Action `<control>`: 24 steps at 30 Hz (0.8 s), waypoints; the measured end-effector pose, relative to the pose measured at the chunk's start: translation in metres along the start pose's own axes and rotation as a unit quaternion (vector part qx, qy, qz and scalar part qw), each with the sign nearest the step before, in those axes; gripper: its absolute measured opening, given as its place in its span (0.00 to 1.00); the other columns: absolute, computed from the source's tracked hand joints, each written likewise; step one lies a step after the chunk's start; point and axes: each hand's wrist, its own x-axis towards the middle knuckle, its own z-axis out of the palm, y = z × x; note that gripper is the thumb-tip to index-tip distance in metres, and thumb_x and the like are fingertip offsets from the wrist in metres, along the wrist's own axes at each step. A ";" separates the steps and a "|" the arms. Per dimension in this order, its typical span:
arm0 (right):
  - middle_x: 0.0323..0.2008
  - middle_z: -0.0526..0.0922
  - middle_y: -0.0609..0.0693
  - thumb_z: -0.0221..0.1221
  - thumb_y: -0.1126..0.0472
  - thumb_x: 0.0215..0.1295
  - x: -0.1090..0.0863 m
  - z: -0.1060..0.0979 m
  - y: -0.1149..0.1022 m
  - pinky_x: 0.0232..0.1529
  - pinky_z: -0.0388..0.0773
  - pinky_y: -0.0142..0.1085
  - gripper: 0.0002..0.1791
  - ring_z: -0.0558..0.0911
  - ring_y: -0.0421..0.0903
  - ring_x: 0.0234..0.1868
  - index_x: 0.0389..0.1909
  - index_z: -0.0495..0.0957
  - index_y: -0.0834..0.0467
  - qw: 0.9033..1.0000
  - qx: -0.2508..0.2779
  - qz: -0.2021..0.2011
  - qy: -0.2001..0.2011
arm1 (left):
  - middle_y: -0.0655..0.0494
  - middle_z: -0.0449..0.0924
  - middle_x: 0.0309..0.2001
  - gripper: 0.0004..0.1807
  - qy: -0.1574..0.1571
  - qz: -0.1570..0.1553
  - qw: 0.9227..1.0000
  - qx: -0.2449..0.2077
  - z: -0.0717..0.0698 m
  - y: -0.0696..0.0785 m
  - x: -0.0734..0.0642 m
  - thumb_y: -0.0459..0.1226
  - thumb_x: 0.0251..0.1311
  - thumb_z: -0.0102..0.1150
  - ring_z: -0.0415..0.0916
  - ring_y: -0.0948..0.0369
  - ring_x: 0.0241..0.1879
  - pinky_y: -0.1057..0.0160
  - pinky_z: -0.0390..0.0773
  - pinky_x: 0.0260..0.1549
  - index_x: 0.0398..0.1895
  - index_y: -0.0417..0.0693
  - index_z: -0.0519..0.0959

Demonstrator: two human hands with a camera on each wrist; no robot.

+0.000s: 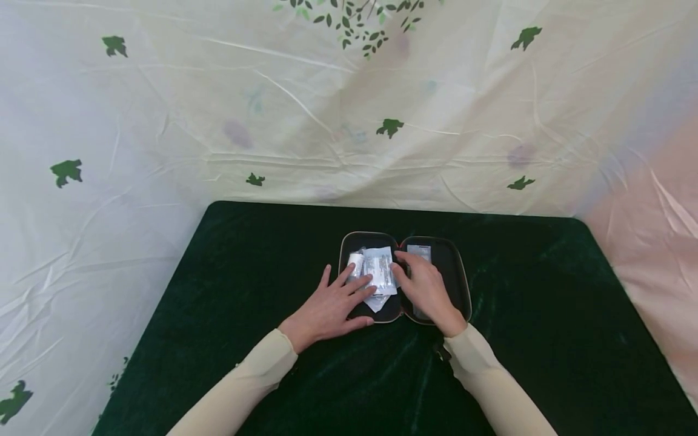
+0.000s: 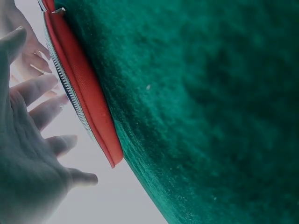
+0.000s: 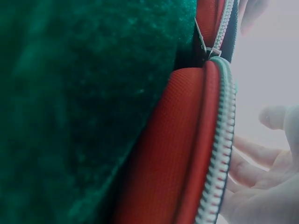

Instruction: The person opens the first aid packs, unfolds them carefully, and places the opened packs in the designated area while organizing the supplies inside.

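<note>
An unzipped red zip case (image 2: 86, 88) with a black inside lies spread flat in two halves. Its left half holds a white printed packet (image 1: 380, 269), a small white roll (image 1: 356, 264) and a clear packet (image 1: 377, 303) partly under the printed one. My left hand (image 1: 332, 303) reaches over this half with fingers spread, fingertips on the packets. Over the other half, my right hand (image 1: 424, 284) is bent, its thumb and forefinger tips near the printed packet's right edge. Thumb and fingers stand apart in the right wrist view. Partly hidden behind that hand is another clear packet (image 1: 420, 251).
Dark green velvet cloth (image 1: 262, 260) covers the table under the case. Pale hanging fabric (image 1: 305, 109) with green leaf prints stands behind and at the sides. A metal zipper (image 3: 222, 144) runs along the case's rim.
</note>
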 end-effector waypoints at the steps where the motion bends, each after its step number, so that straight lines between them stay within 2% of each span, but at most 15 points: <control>1: 0.60 0.81 0.62 0.56 0.53 0.78 0.001 0.000 0.000 0.62 0.74 0.59 0.24 0.79 0.59 0.60 0.67 0.76 0.63 1.000 -0.001 0.000 -0.001 | 0.59 0.52 0.82 0.39 -0.001 0.001 1.000 -0.002 0.000 0.000 0.000 0.69 0.72 0.42 0.40 0.47 0.82 0.28 0.41 0.73 0.80 0.66 0.64; 13: 0.60 0.81 0.61 0.60 0.57 0.76 0.006 0.004 -0.001 0.62 0.74 0.58 0.22 0.79 0.58 0.61 0.66 0.77 0.63 1.000 -0.012 -0.005 -0.005 | 0.61 0.47 0.83 0.39 -0.024 0.000 1.000 -0.011 0.001 0.001 0.000 0.68 0.72 0.43 0.34 0.48 0.82 0.29 0.40 0.73 0.82 0.68 0.59; 24: 0.56 0.83 0.61 0.63 0.63 0.72 0.006 0.004 -0.005 0.57 0.77 0.56 0.20 0.81 0.57 0.58 0.63 0.79 0.63 1.000 0.003 -0.021 0.015 | 0.62 0.45 0.84 0.39 -0.030 -0.002 0.999 -0.015 0.002 0.000 0.000 0.68 0.72 0.43 0.32 0.49 0.83 0.29 0.38 0.73 0.82 0.69 0.58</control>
